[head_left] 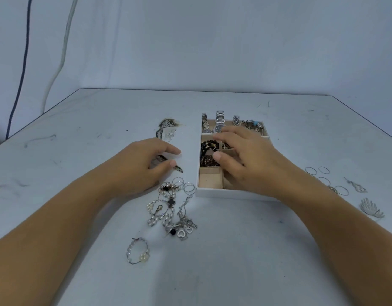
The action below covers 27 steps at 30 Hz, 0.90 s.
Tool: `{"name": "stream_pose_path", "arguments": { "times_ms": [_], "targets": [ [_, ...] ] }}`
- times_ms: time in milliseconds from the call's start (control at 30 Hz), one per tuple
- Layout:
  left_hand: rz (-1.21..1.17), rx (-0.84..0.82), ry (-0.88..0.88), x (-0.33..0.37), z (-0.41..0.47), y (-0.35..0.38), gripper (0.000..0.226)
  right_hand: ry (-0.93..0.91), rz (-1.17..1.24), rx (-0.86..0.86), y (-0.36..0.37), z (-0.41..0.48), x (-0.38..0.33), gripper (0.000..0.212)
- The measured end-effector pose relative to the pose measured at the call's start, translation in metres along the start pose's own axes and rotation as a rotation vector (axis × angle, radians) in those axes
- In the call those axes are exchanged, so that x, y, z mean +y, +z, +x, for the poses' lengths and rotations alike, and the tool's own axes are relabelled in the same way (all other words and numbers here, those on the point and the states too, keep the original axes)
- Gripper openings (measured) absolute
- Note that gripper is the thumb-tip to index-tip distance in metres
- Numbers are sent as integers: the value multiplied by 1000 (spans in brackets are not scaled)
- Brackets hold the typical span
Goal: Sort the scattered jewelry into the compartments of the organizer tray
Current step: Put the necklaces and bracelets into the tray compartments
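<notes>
Organizer tray (223, 194) lies under the right grip (246, 155), fingers (223, 131) spread above compartments.

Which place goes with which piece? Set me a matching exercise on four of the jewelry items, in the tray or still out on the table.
Pieces:
1. watches
2. dark bead bracelet
3. pearl bracelet
4. white leaf-shaped brooch

Places:
A. on the table, right of the organizer tray
B. the tray's far compartment
C. on the table, left of the tray, nearest the camera
D. left compartment, next one nearer than the watches

Pairs: 1-B, 2-D, 3-C, 4-A
</notes>
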<state>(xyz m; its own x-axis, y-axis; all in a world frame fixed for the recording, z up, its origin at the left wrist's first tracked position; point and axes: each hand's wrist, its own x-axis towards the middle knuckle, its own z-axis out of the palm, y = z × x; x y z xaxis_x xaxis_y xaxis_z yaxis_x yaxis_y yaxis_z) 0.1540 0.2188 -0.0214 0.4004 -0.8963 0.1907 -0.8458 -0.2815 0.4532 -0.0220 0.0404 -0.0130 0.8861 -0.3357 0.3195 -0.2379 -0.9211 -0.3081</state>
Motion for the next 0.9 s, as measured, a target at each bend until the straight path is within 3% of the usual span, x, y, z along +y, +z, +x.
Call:
{"name": "stream_pose_path", "arguments": {
  "times_ms": [200, 400, 733, 900],
  "targets": [
    [-8, -111, 3, 1, -10, -29, 7, 38, -2, -130, 5, -8, 13, 62],
    [6, -282, 12, 7, -14, -25, 19, 29, -24, -107, 7, -6, 14, 67],
    [33, -197, 85, 9, -12, -13, 10, 42, -4, -107, 5, -7, 12, 61],
    [-109, -16, 49, 19, -11, -19, 3, 52, 5, -121, 4, -8, 11, 59]
  ]
}}
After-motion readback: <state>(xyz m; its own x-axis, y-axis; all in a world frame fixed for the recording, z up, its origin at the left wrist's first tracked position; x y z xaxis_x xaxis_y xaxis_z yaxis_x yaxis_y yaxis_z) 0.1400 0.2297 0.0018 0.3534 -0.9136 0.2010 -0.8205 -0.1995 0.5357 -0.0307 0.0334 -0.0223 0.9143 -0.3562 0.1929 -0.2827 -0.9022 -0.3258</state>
